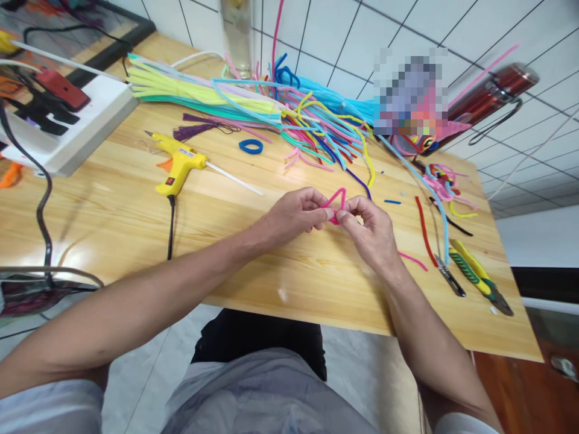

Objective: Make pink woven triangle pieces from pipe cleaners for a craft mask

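Both hands pinch a bright pink pipe cleaner (342, 196) over the middle of the wooden table. It is bent into a pointed, triangle-like loop that sticks up between the fingers. My left hand (304, 212) grips its left side between thumb and fingers. My right hand (367, 228) closes on its lower right part, thumb in front. The fingers hide part of the bent lower end. Behind the hands, a dark blue pipe cleaner (359, 184) and a yellow one (371, 169) reach forward from a mixed heap of pipe cleaners (325, 129).
A yellow glue gun (178, 161) with its cord lies left, near a white power strip (97, 120). Cutting pliers (479, 277) and small thread snips (450, 276) lie right. A blue coil (250, 146) sits behind; a red thermos (497, 90) stands at the back right.
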`<state>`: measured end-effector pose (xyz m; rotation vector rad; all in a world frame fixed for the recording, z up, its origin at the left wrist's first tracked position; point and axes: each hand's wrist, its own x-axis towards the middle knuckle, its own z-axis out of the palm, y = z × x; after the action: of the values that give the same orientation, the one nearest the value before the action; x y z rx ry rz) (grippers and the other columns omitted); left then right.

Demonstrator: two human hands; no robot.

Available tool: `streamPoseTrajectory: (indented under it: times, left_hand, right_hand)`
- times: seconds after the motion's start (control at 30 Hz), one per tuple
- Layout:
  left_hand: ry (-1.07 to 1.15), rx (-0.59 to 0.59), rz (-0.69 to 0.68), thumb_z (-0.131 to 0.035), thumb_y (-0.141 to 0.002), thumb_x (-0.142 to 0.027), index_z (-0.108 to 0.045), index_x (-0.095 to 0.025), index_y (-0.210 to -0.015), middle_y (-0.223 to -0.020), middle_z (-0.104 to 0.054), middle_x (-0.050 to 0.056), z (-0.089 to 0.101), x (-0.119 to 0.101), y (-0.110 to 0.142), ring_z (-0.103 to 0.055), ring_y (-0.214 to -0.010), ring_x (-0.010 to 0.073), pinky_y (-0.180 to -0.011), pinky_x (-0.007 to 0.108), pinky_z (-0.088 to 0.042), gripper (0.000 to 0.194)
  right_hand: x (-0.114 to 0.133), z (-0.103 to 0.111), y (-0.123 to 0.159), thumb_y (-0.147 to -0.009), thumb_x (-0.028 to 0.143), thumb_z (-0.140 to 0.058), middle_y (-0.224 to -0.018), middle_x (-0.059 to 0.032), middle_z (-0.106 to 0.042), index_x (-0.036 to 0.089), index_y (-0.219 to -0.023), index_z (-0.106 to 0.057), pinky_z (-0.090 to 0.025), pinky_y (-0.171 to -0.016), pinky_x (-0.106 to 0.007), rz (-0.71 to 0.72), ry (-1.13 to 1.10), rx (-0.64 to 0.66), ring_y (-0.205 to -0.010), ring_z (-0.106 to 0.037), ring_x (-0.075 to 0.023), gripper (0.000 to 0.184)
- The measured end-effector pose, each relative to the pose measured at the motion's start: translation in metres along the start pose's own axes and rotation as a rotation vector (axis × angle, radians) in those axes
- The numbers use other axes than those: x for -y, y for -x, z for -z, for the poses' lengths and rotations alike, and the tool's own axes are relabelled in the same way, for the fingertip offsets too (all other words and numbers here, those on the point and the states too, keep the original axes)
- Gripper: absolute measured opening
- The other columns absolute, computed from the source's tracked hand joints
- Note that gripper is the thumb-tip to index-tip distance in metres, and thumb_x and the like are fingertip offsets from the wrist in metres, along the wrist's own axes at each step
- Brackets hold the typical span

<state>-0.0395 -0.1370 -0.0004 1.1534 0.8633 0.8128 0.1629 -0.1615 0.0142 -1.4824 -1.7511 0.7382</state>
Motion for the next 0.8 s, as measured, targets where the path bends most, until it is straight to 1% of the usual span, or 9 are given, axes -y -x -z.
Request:
streamPoseTrajectory:
  times: [0.1, 0.2, 0.3, 0.4, 0.5, 0.67, 0.8]
  left_hand:
    - [-0.027, -0.022, 0.006, -0.080, -0.088, -0.024, -0.066, -0.018, -0.088, -0.069, -0.069, -0.001, 0.0015, 0.0018, -0.0012, -0.063, -0.063, 0.0115, -0.062, 0.025, -0.047, 0.015]
    - [-0.045, -0.032, 0.009, -0.079, -0.088, -0.021, -0.066, -0.018, -0.086, -0.067, -0.069, -0.001, 0.0020, 0.0025, -0.0019, -0.063, -0.062, 0.0112, -0.062, 0.024, -0.047, 0.014]
    - [-0.050, -0.035, 0.016, -0.081, -0.087, -0.022, -0.067, -0.017, -0.085, -0.068, -0.070, -0.001, 0.0013, 0.0020, -0.0015, -0.063, -0.062, 0.0108, -0.063, 0.024, -0.048, 0.014]
    - [-0.043, -0.020, 0.009, -0.083, -0.086, -0.027, -0.068, -0.017, -0.086, -0.072, -0.072, 0.000, 0.0006, 0.0014, -0.0003, -0.063, -0.064, 0.0107, -0.063, 0.024, -0.048, 0.018]
    - [-0.056, -0.016, 0.006, -0.083, -0.087, -0.029, -0.069, -0.017, -0.083, -0.072, -0.071, 0.000, 0.0007, 0.0004, 0.0004, -0.062, -0.064, 0.0108, -0.063, 0.024, -0.047, 0.020]
    - [-0.057, -0.024, 0.017, -0.079, -0.088, -0.023, -0.069, -0.017, -0.081, -0.068, -0.070, -0.001, 0.0000, -0.0044, 0.0011, -0.061, -0.062, 0.0104, -0.061, 0.023, -0.047, 0.014]
    - [-0.053, -0.033, 0.028, -0.077, -0.089, -0.019, -0.068, -0.016, -0.080, -0.067, -0.069, -0.002, -0.0017, -0.0071, 0.0018, -0.061, -0.061, 0.0095, -0.060, 0.022, -0.046, 0.013]
  right_hand:
    - [0.0002, -0.0004, 0.0006, -0.088, 0.032, -0.068, -0.074, 0.0014, -0.065, 0.026, -0.077, -0.062, -0.046, -0.070, -0.033, 0.009, 0.015, 0.001, -0.072, -0.056, -0.0180, 0.014]
    - [0.0003, -0.0013, 0.0010, -0.087, 0.029, -0.068, -0.073, 0.0016, -0.063, 0.026, -0.077, -0.060, -0.047, -0.072, -0.034, 0.026, 0.025, 0.008, -0.072, -0.057, -0.0183, 0.013]
    - [0.0003, -0.0021, 0.0014, -0.088, 0.029, -0.067, -0.073, 0.0017, -0.062, 0.026, -0.077, -0.061, -0.047, -0.072, -0.035, 0.041, 0.027, 0.007, -0.072, -0.057, -0.0183, 0.012]
    - [0.0011, -0.0022, 0.0017, -0.088, 0.028, -0.068, -0.074, 0.0013, -0.063, 0.026, -0.078, -0.061, -0.049, -0.073, -0.035, 0.051, 0.030, 0.013, -0.073, -0.058, -0.0186, 0.013]
    - [0.0024, -0.0006, 0.0017, -0.089, 0.030, -0.069, -0.078, 0.0003, -0.067, 0.026, -0.079, -0.063, -0.050, -0.074, -0.035, 0.060, 0.027, 0.045, -0.074, -0.060, -0.0188, 0.013]
    - [0.0022, 0.0045, 0.0011, -0.094, 0.036, -0.070, -0.088, -0.0015, -0.074, 0.025, -0.090, -0.070, -0.053, -0.079, -0.036, 0.043, 0.007, 0.101, -0.081, -0.066, -0.0200, 0.012]
    - [-0.0011, 0.0051, 0.0018, -0.096, 0.039, -0.070, -0.087, -0.0008, -0.075, 0.025, -0.095, -0.071, -0.053, -0.078, -0.035, 0.036, -0.009, 0.121, -0.081, -0.067, -0.0202, 0.014]
